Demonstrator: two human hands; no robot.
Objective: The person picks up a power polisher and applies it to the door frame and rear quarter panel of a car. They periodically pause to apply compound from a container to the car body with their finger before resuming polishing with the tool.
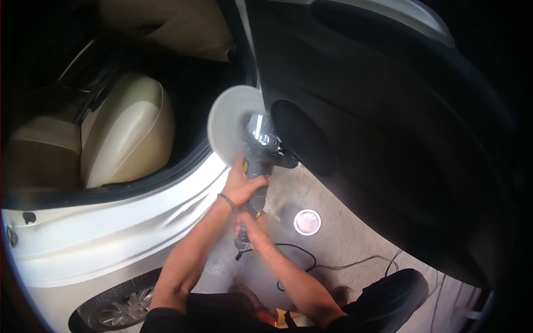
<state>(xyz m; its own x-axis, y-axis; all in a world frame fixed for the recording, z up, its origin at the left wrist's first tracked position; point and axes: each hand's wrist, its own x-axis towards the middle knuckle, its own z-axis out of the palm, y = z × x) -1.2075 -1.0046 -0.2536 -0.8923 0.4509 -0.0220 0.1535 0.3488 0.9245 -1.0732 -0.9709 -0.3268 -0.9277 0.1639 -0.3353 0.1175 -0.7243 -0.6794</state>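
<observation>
A dark rotary polisher [259,166] is held between the open door and the car body, with its silver gear head upward. Its round, pale pad [229,125] faces the car's door opening, and its edge overlaps the white door sill in this view. My left hand [242,184], with a dark band at the wrist, wraps round the front of the tool's body just below the pad. Lower down, my right hand [251,228] is closed round the rear handle. A black cord runs from the handle's end toward the floor.
The open black-lined car door [383,127] fills the right side. At left are the white car body [111,230], a beige seat [130,130] and a wheel [119,305]. A white-rimmed tub [307,222] and loose cable [355,262] lie on the concrete floor.
</observation>
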